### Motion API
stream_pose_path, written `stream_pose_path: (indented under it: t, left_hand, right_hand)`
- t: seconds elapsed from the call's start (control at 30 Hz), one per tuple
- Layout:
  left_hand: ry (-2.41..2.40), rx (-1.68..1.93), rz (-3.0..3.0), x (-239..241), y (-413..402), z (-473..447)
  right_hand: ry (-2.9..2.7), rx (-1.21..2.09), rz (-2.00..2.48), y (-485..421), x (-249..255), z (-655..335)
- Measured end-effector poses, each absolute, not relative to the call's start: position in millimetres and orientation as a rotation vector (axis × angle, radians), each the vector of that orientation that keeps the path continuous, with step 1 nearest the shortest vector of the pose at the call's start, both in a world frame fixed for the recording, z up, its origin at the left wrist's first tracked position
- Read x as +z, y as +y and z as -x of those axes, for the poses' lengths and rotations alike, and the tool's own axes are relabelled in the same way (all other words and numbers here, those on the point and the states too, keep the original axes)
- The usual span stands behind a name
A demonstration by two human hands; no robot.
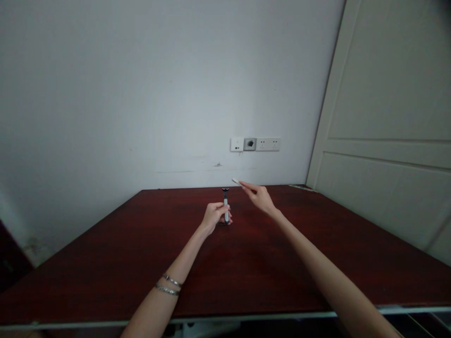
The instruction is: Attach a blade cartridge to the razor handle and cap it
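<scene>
- Stick (226, 202), pale-bodied with a dark forked head (225, 190), is standing roughly upright over the middle of the surface (141, 263), appearing nearer the far edge than the near one; whether its lower end is touching cannot be determined.
- The left hand (213, 216) is gripping the pale body, thumb lying across the front, other fingers curling behind.
- The right hand (260, 197) is pinching a slim white piece (236, 181) between nearly meeting fingertips; exact contact is too small to confirm.
- The white piece is pointing up and leftward, apart from the forked head, showing against the wall (176, 94) above the far edge.
- Two silvery bracelets (167, 289) are circling the left forearm (186, 256).
- Wall sockets (268, 144) are sitting above the far edge, right of its centre.
</scene>
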State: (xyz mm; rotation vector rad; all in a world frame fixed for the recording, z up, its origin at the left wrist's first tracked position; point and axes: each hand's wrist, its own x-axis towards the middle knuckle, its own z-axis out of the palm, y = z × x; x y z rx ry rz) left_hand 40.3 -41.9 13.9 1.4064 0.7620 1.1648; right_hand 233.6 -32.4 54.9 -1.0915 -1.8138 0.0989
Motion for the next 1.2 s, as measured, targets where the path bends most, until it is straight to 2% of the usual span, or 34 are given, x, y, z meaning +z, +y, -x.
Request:
stream_pose_path:
  t: [0.17,0.4,0.53,1.2]
  left_hand:
    - [0.827,1.168,-1.484,11,-39,-42]
    - [0.831,1.182,-1.562,3,-30,-42]
    - [0.832,1.201,-1.624,4,-26,-40]
    - [0.785,1.213,-1.704,12,-34,-40]
  right_hand:
    - [-1.667,0.246,1.103,-45,43,-221]
    - [-1.489,0.809,1.001,-72,27,-185]
    - [-1.392,0.970,0.954,-87,17,-175]
    - [-1.169,1.084,0.791,-90,27,-158]
